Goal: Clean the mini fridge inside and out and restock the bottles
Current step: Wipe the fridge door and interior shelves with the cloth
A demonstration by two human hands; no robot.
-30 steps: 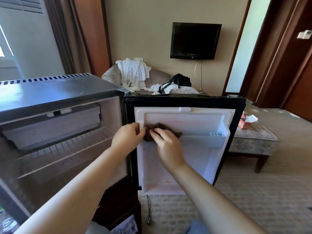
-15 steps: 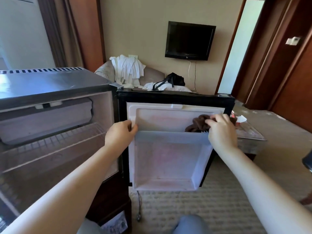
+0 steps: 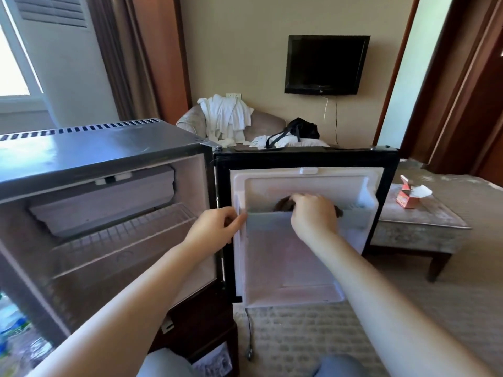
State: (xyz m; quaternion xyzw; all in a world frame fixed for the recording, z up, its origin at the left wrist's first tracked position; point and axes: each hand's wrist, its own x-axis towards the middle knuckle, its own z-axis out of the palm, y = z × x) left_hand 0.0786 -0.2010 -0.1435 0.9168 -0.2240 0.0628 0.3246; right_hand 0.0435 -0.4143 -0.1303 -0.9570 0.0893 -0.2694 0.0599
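The mini fridge (image 3: 89, 151) stands open at the left, with a wire shelf (image 3: 122, 235) inside and nothing on it. Its door (image 3: 304, 161) swings out to the right, white liner facing me. My left hand (image 3: 215, 229) grips the hinge-side edge of the door liner. My right hand (image 3: 313, 216) holds a dark brown cloth (image 3: 283, 205) down inside the upper door shelf (image 3: 272, 219), near its middle. The cloth is mostly hidden by my hand and the shelf's front wall. Plastic water bottles (image 3: 13, 325) show at the bottom left edge.
A low upholstered stool (image 3: 419, 224) with a small red box (image 3: 408, 197) stands just right of the door. An armchair (image 3: 261, 123) with white towels and a black bag is behind. A power cord (image 3: 249, 336) lies on the carpet below the door.
My right hand moved the cloth along the door shelf: from the left end to the right end, then back toward the middle. My left hand stayed on the door's edge.
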